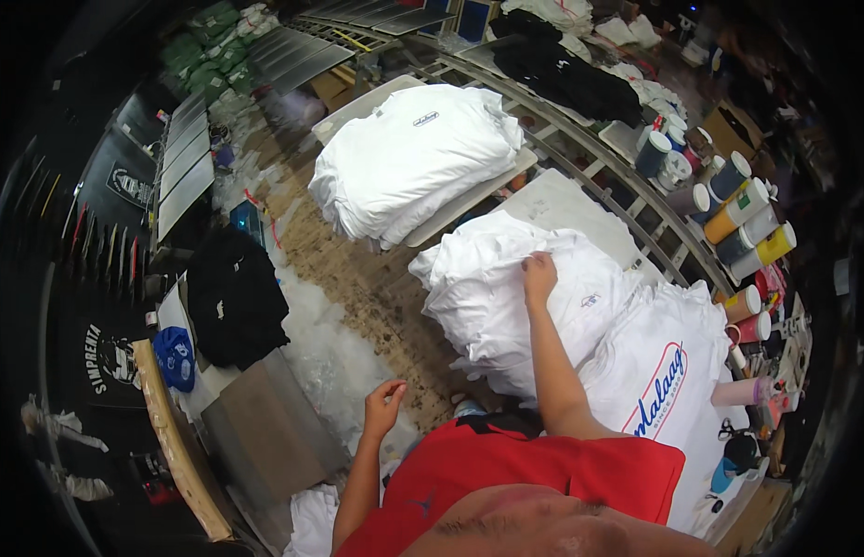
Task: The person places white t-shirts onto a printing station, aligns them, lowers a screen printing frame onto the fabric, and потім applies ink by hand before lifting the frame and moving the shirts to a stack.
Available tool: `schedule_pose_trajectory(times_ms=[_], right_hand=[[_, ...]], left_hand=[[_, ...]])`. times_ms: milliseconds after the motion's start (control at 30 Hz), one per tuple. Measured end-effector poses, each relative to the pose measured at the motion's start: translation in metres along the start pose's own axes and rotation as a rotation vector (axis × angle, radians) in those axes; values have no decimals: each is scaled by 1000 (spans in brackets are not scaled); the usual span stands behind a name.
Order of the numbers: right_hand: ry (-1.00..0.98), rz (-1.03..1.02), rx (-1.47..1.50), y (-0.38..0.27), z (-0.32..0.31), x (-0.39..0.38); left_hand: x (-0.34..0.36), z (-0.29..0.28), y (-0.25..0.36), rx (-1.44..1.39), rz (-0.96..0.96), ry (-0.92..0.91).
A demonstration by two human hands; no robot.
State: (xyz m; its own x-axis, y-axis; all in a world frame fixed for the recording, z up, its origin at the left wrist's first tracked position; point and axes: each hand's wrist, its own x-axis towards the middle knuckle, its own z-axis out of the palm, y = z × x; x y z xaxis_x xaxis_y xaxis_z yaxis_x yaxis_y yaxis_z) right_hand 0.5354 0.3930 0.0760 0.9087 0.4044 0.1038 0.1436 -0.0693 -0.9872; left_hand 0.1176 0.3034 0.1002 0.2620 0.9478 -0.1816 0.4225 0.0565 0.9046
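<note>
Wide view looking down on a workshop, with clock positions taken from its centre. Between eight and nine o'clock sits a blue bundle (175, 358); at nine, black garments (237, 302) lie heaped; at eight is a flat grey-brown panel (269, 413). Towards seven o'clock, the left hand (383, 408) is held above the stained floor (353, 288), fingers curled in narrowly to the thumb. At twelve o'clock, a tall stack of white shirts (395, 162) rests on a pale board (469, 201), a small dark print on top. Just off centre towards three o'clock, the right hand (540, 278) touches a rumpled white pile (492, 311), fingers bent downward; whether they pinch the cloth, I cannot tell. Against it, at four o'clock, lie white shirts with a large blue-and-red print (650, 325). Between two and three o'clock, colourful tubs (736, 215) stand crowded together.
</note>
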Motion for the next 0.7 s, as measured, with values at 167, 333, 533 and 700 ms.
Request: schedule_pose_trajectory(times_ms=[167, 333, 533, 700], right_hand=[[102, 329, 375, -10, 23, -5], [-834, 305, 709, -136, 68, -110], [-2370, -108, 389, -241, 55, -262], [-2513, -174, 160, -263, 69, -283]], left_hand=[[-16, -11, -16, -116, -55, 48], [-41, -32, -1, -307, -40, 113], [-60, -74, -3, -158, 236, 716], [-70, -129, 35, 399, 348, 783]])
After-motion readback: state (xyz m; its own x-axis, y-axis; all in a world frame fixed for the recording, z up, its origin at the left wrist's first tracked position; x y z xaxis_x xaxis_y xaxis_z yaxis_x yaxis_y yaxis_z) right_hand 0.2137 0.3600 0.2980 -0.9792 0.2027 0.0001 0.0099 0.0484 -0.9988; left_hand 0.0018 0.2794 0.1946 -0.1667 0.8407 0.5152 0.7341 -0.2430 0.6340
